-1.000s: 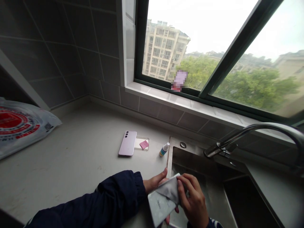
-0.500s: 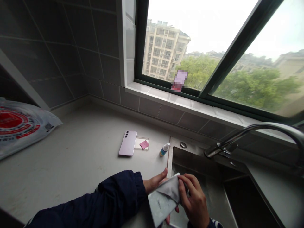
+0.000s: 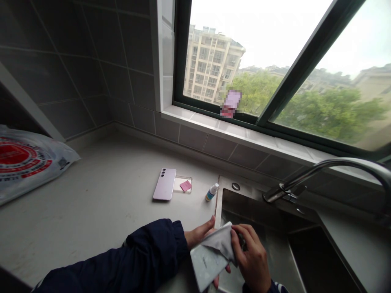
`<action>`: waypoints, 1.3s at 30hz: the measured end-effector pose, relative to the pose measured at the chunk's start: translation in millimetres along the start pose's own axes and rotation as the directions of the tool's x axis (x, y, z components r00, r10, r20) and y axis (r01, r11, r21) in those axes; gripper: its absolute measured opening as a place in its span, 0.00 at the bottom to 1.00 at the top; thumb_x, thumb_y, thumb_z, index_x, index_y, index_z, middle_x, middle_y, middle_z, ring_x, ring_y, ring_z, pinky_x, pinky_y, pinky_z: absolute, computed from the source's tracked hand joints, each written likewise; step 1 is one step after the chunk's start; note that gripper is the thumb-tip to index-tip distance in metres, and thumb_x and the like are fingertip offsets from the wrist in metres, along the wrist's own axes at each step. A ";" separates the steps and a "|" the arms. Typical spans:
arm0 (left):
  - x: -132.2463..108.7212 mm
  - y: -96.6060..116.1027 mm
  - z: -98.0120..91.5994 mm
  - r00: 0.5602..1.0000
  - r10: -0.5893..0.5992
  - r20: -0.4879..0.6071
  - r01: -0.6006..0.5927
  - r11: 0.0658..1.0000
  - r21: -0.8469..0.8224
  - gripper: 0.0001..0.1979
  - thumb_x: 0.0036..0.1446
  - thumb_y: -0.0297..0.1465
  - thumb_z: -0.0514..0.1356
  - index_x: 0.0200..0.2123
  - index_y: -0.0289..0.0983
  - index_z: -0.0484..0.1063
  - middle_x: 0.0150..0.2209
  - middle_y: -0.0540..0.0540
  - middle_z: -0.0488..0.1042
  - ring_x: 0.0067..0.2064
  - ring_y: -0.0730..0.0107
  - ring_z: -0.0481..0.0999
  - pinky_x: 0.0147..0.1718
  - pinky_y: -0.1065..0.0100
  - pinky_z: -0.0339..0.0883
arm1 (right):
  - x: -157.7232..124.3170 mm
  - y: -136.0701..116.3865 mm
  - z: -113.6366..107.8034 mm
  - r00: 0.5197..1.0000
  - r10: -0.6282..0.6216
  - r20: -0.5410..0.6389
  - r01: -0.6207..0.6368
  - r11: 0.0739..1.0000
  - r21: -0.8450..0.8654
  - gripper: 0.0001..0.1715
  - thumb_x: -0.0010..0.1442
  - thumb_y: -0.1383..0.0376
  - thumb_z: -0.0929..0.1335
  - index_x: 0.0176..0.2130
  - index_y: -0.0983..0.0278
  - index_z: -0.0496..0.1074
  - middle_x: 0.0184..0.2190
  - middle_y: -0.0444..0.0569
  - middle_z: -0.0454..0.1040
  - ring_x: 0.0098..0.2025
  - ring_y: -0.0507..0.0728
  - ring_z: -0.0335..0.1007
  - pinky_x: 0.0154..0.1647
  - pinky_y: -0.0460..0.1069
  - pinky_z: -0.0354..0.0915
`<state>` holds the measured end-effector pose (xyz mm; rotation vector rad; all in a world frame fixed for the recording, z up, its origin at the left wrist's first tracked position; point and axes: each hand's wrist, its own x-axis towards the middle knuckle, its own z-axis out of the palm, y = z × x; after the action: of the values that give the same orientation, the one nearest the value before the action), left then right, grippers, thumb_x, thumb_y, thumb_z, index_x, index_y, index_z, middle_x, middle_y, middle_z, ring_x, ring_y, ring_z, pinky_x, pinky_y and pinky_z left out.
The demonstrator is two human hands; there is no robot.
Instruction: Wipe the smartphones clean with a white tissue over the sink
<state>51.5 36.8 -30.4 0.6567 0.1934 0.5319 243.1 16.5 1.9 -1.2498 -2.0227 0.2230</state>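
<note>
My left hand (image 3: 199, 235) supports a pale white phone (image 3: 207, 265) from beneath, beside the sink's near left edge. Small dark lettering shows on the phone's upper face, with faint smudges around it. Across its far end lies a grey cloth (image 3: 220, 242) with a zigzag edge. Thumb and fingers of my right hand (image 3: 253, 257) pinch the cloth along the phone's right side. Farther back on the counter, a lilac phone (image 3: 165, 185) rests camera side up, overlapping a clear phone case (image 3: 183, 178). On the case is a small pink square (image 3: 185, 186).
A small spray bottle (image 3: 211, 192) stands by the rim of the steel sink (image 3: 218, 203). The curved faucet (image 3: 330, 162) arches over the sink's right side. At far left, a printed plastic bag (image 3: 33, 158) lies on the counter (image 3: 100, 207). A window sill (image 3: 232, 126) runs behind.
My right hand has shifted slightly right, drawing the cloth's edge with it over the phone. My left hand and the phone in it look unmoved.
</note>
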 end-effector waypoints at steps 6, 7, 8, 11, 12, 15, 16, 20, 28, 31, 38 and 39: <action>0.0 0.3 0.3 0.999 0.004 0.050 -0.002 1.000 -0.029 0.46 0.53 0.63 0.44 0.62 0.35 0.60 0.55 0.34 0.71 0.50 0.41 0.75 0.51 0.42 0.61 | 0.8 1.4 0.4 1.000 0.020 0.010 -0.020 1.000 0.008 0.09 0.67 0.60 0.64 0.42 0.62 0.72 0.39 0.51 0.71 0.39 0.57 0.72 0.40 0.51 0.69; -0.2 0.6 0.6 0.999 -0.001 0.048 0.002 1.000 -0.026 0.47 0.52 0.64 0.44 0.62 0.34 0.61 0.54 0.33 0.71 0.50 0.41 0.75 0.52 0.42 0.61 | 1.1 1.8 0.3 1.000 0.022 0.012 -0.022 1.000 0.009 0.09 0.66 0.61 0.64 0.42 0.62 0.72 0.38 0.51 0.71 0.39 0.57 0.71 0.40 0.51 0.69; -0.5 1.1 1.0 0.999 -0.006 0.045 0.007 1.000 -0.021 0.47 0.52 0.64 0.44 0.61 0.33 0.61 0.54 0.32 0.71 0.50 0.41 0.75 0.52 0.42 0.60 | 1.4 2.4 0.0 1.000 0.023 0.013 -0.023 1.000 0.009 0.09 0.66 0.61 0.64 0.42 0.62 0.71 0.38 0.51 0.71 0.39 0.57 0.71 0.40 0.51 0.69; -1.5 3.8 3.6 0.999 -0.021 0.030 0.022 1.000 -0.011 0.50 0.50 0.66 0.45 0.59 0.30 0.64 0.51 0.32 0.73 0.49 0.42 0.75 0.53 0.42 0.59 | 1.8 4.4 -0.7 1.000 0.022 0.011 -0.023 1.000 0.006 0.08 0.66 0.61 0.65 0.40 0.61 0.71 0.37 0.50 0.71 0.38 0.57 0.71 0.40 0.51 0.69; -1.8 5.0 4.9 1.000 -0.016 0.019 0.016 1.000 -0.010 0.50 0.49 0.66 0.45 0.58 0.30 0.65 0.50 0.32 0.74 0.49 0.42 0.75 0.53 0.42 0.59 | 1.6 5.1 -0.9 1.000 0.021 0.009 -0.021 1.000 0.005 0.07 0.66 0.61 0.65 0.39 0.61 0.71 0.37 0.50 0.71 0.38 0.57 0.71 0.39 0.51 0.68; -2.2 8.9 9.5 0.999 0.011 -0.038 -0.011 1.000 0.004 0.50 0.48 0.66 0.47 0.56 0.28 0.67 0.47 0.32 0.76 0.48 0.44 0.76 0.55 0.45 0.58 | 0.6 6.6 -0.8 1.000 0.003 0.008 -0.003 1.000 0.002 0.07 0.65 0.61 0.65 0.39 0.61 0.71 0.37 0.51 0.70 0.38 0.58 0.71 0.39 0.51 0.69; -2.2 10.1 11.0 0.998 0.020 -0.062 -0.020 1.000 0.010 0.49 0.48 0.65 0.48 0.55 0.28 0.68 0.46 0.32 0.76 0.48 0.45 0.76 0.55 0.46 0.58 | 0.1 6.9 -0.8 1.000 -0.009 0.010 0.009 1.000 0.004 0.07 0.65 0.62 0.66 0.39 0.61 0.72 0.38 0.51 0.70 0.39 0.58 0.71 0.39 0.51 0.69; -2.1 12.8 14.3 0.993 0.032 -0.116 -0.027 0.999 0.041 0.49 0.48 0.66 0.48 0.53 0.27 0.70 0.45 0.32 0.77 0.48 0.46 0.75 0.55 0.49 0.57 | -1.3 6.2 -2.5 0.997 -0.078 0.027 0.078 0.997 0.026 0.06 0.64 0.64 0.67 0.40 0.61 0.74 0.41 0.52 0.70 0.42 0.59 0.71 0.42 0.53 0.70; -5.4 11.9 14.3 0.992 0.077 -0.102 -0.080 0.997 -0.024 0.43 0.56 0.60 0.45 0.57 0.29 0.67 0.49 0.34 0.75 0.48 0.51 0.75 0.52 0.55 0.59 | 1.8 -1.8 -8.7 0.970 -0.239 0.048 0.237 0.970 0.050 0.11 0.62 0.70 0.67 0.43 0.60 0.76 0.47 0.55 0.68 0.48 0.61 0.68 0.45 0.56 0.70; -5.0 13.0 15.3 0.989 0.070 -0.129 -0.075 0.997 -0.032 0.44 0.53 0.61 0.49 0.55 0.28 0.69 0.47 0.34 0.76 0.44 0.54 0.76 0.45 0.60 0.61 | 2.4 -3.7 -10.2 0.957 -0.281 0.071 0.277 0.959 0.059 0.13 0.62 0.72 0.67 0.45 0.60 0.76 0.48 0.55 0.68 0.50 0.62 0.67 0.46 0.57 0.70; -2.6 5.6 5.9 0.976 0.060 -0.207 -0.083 0.992 -0.100 0.43 0.49 0.62 0.54 0.50 0.29 0.72 0.35 0.41 0.76 0.31 0.70 0.71 0.34 0.69 0.59 | 0.7 -9.1 -9.3 0.930 -0.343 0.132 0.333 0.938 0.094 0.18 0.60 0.74 0.67 0.49 0.61 0.74 0.50 0.56 0.66 0.52 0.63 0.65 0.47 0.59 0.70; -2.4 4.1 3.9 0.975 0.055 -0.218 -0.080 0.991 -0.107 0.42 0.49 0.62 0.54 0.49 0.29 0.72 0.32 0.44 0.75 0.29 0.72 0.69 0.32 0.69 0.59 | -0.1 -10.4 -8.0 0.926 -0.349 0.144 0.337 0.936 0.097 0.19 0.60 0.74 0.67 0.50 0.61 0.74 0.51 0.57 0.66 0.52 0.63 0.64 0.47 0.59 0.70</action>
<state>49.1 36.2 -24.8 0.4939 0.3415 0.6748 241.2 9.4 12.7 -0.8358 -2.3113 0.2284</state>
